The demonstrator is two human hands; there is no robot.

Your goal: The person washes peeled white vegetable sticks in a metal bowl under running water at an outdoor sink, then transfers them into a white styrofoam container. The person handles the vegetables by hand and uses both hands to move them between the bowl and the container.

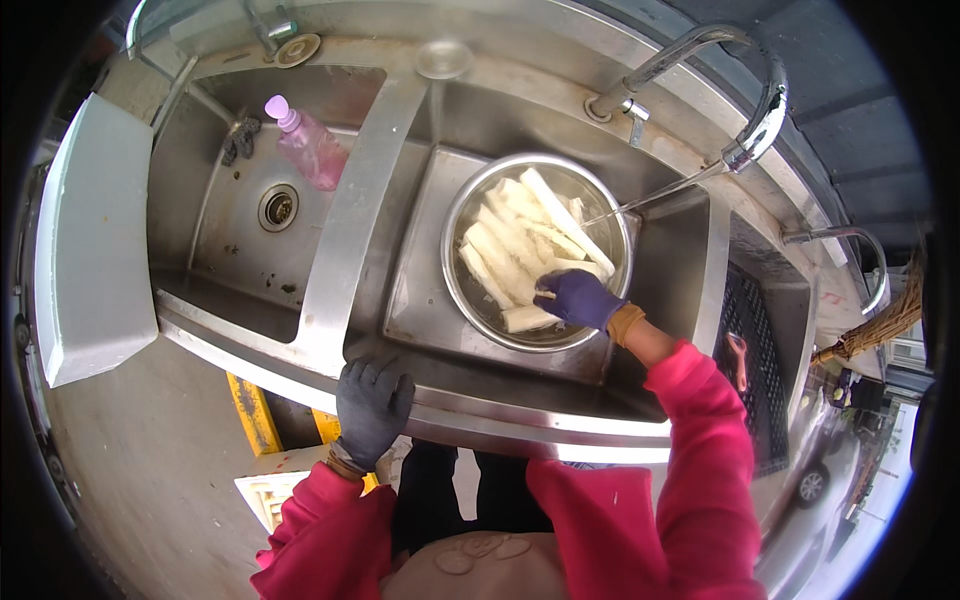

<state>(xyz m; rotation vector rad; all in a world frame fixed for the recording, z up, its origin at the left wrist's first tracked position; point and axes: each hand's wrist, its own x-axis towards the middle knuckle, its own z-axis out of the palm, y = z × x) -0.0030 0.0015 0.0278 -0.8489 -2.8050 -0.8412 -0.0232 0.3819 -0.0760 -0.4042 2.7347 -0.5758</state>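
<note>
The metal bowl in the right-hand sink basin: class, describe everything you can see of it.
The metal bowl is round, shiny and steel-looking, with a thin rolled rim. It sits upright in the right basin of the sink, under the curved tap, whose thin stream of water runs into it. It holds many long, pale, peeled root pieces lying crosswise, seemingly in water. The right hand, in a purple glove, reaches inside and touches the pieces. The left hand, in a dark glove, rests on the sink's front edge, apart from it.

My gloves: left hand (372, 408) grey, right hand (583, 299) purple; sleeves (700, 440) pink; peeled roots (520, 250) pale cream; bowl (470, 200) steel; bottle (308, 148) pink.
</note>
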